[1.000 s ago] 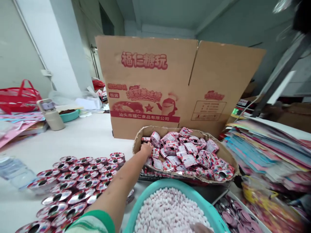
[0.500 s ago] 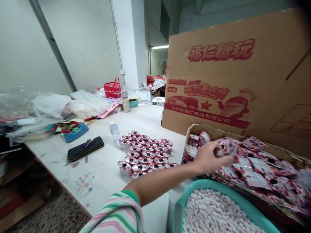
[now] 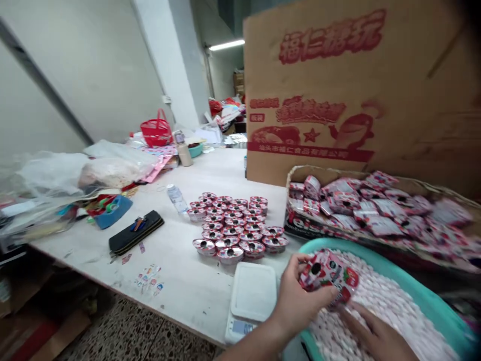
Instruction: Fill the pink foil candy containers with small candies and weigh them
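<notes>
My left hand (image 3: pixel 300 296) holds a red-and-white printed candy packet (image 3: pixel 328 276) above a teal plastic basin (image 3: pixel 424 291) heaped with small pinkish-white candies (image 3: pixel 387 306). My right hand (image 3: pixel 376 336) lies low over those candies, its fingers apart and reaching toward the packet's lower edge. Whether they touch it is hard to tell. Behind the basin, a cardboard-lined basket (image 3: pixel 311 173) holds many similar packets (image 3: pixel 379 215). A small white digital scale (image 3: pixel 252 296) stands on the table just left of my left hand.
Several red-and-silver round tins (image 3: pixel 229 230) stand grouped on the white table (image 3: pixel 180 281). A tall printed carton (image 3: pixel 319 85) rises behind the basket. A water bottle (image 3: pixel 176 199), black wallet (image 3: pixel 136 232), blue tray (image 3: pixel 112 211), plastic bags (image 3: pixel 112 168) and red basket (image 3: pixel 157 129) lie farther left.
My left hand has come back from the basket with a packet and now holds it over the basin. My right hand has come into view beside it, and the view has shifted slightly.
</notes>
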Demonstrator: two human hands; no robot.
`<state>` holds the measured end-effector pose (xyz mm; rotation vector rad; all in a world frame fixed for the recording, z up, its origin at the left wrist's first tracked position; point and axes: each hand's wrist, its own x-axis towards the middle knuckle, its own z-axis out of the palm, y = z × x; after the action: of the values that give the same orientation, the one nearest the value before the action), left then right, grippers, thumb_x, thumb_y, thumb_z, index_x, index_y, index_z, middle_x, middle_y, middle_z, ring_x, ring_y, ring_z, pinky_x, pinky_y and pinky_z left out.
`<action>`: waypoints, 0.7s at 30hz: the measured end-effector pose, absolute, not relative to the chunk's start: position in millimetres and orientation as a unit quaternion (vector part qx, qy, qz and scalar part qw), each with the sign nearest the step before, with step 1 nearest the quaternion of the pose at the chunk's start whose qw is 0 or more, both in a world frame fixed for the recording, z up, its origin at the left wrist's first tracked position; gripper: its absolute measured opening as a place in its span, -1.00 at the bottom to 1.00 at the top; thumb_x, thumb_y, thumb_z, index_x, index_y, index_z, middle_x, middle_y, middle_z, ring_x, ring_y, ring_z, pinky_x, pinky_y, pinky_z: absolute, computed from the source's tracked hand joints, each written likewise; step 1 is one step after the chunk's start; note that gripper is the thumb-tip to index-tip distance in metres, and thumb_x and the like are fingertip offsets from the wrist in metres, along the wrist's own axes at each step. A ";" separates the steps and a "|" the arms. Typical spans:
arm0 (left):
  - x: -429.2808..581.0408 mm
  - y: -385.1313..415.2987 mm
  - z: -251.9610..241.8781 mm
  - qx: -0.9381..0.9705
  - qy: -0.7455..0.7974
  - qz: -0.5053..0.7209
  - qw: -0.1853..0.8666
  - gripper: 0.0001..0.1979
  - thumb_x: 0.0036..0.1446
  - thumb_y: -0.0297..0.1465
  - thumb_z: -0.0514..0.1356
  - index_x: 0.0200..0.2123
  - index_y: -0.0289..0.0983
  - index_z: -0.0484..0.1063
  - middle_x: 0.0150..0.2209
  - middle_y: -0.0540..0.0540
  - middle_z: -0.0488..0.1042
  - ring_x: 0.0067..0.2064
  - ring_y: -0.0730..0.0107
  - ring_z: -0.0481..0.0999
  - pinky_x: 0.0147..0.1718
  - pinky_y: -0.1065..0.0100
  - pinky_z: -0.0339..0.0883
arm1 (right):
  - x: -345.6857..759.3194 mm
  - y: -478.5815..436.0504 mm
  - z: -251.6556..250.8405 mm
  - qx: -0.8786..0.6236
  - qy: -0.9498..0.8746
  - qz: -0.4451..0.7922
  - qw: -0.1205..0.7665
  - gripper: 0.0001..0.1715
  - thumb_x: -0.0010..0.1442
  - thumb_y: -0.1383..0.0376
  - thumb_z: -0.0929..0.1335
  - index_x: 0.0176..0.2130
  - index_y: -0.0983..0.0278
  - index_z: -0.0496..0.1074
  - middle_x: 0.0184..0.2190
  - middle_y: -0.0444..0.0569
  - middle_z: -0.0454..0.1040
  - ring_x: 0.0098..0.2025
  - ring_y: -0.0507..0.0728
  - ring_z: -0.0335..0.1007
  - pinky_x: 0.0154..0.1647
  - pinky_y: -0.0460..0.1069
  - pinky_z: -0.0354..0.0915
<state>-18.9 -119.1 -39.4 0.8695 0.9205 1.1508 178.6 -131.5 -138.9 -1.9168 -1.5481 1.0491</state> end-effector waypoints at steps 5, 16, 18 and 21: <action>-16.3 -118.0 -28.9 0.527 0.440 0.468 0.557 -0.57 -0.07 -0.38 0.35 -0.10 -0.27 0.37 -0.09 -0.10 0.50 -0.06 0.27 0.50 -0.03 0.32 0.34 | 169.2 -133.5 -108.1 -0.638 -0.441 0.516 0.364 -0.56 -0.05 -0.10 0.39 -0.47 0.22 0.48 -0.48 -0.06 0.54 -0.23 0.25 0.48 -0.15 0.03 0.36; -3.0 -124.3 -45.2 0.721 0.414 0.394 0.391 -0.63 0.08 -0.41 0.24 0.00 -0.16 0.34 -0.02 -0.06 0.44 0.03 0.29 0.42 0.03 0.27 0.28 | 192.3 -120.5 -67.3 -0.363 0.065 0.711 0.599 -0.72 0.31 0.24 0.14 -0.40 0.25 0.26 -0.63 -0.18 0.31 -0.71 -0.10 0.14 -0.75 -0.25 0.10; -0.4 -127.8 -47.2 0.752 0.401 0.365 0.375 -0.62 0.08 -0.44 0.22 0.00 -0.15 0.33 -0.03 -0.07 0.44 0.02 0.28 0.41 0.01 0.25 0.27 | 194.7 -119.0 -55.1 -0.341 0.071 0.702 0.622 -0.72 0.32 0.25 0.13 -0.39 0.25 0.25 -0.61 -0.17 0.31 -0.69 -0.10 0.14 -0.74 -0.26 0.10; 4.0 -132.3 -47.7 0.794 0.401 0.318 0.329 -0.60 0.07 -0.47 0.22 0.01 -0.13 0.33 -0.03 -0.06 0.45 0.00 0.22 0.40 -0.03 0.19 0.25 | 192.9 -117.8 -38.6 -0.324 0.069 0.685 0.649 -0.76 0.30 0.28 0.15 -0.38 0.25 0.26 -0.60 -0.17 0.30 -0.68 -0.10 0.13 -0.75 -0.26 0.07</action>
<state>4.0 -132.3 -47.7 2.0765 1.0506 0.8316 192.9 -117.8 -38.6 -0.7358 0.1571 1.5581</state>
